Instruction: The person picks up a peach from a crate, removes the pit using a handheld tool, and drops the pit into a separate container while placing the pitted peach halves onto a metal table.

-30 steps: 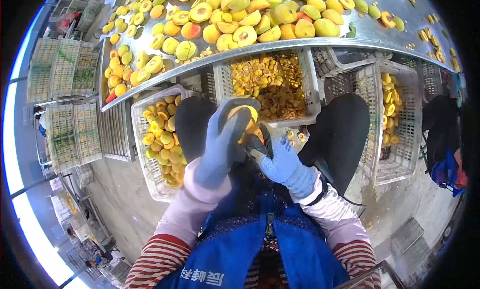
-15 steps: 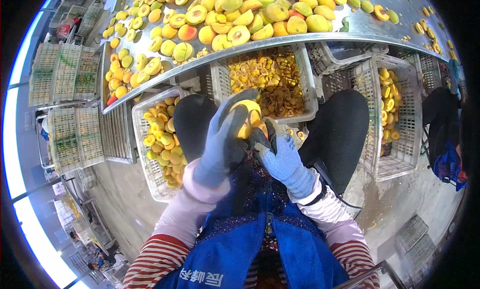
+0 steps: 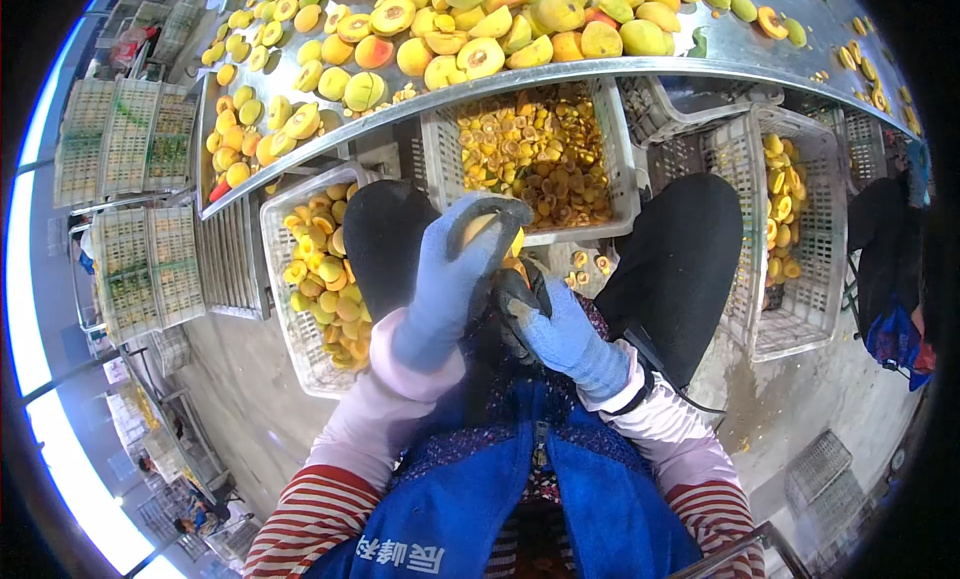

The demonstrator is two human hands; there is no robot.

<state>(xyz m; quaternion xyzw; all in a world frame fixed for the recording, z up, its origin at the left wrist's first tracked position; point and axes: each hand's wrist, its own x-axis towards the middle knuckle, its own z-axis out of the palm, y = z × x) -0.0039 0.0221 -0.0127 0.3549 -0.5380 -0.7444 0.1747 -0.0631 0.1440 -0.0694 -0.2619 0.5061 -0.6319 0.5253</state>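
My left hand (image 3: 452,284), in a blue glove with dark fingers, is wrapped round a yellow peach (image 3: 517,244). Most of the fruit is hidden behind the glove. Close beside it, touching or nearly touching the peach, my right hand (image 3: 562,329) has its gloved fingers curled in; what they hold cannot be made out. Both hands are above my lap, between my knees. Just beyond them stands a white crate (image 3: 632,194) with peach scraps and cut pieces.
A metal table (image 3: 440,104) in front carries many whole and halved peaches (image 3: 480,57). At left is a crate of peach halves (image 3: 318,381); another crate (image 3: 800,314) with halves stands at right. Stacked crates (image 3: 125,144) line the far left. A person's dark-clothed leg (image 3: 875,229) shows at the right edge.
My left hand has turned over the peach, so less of the fruit shows. My right hand stays close beside it. The view has shifted slightly.
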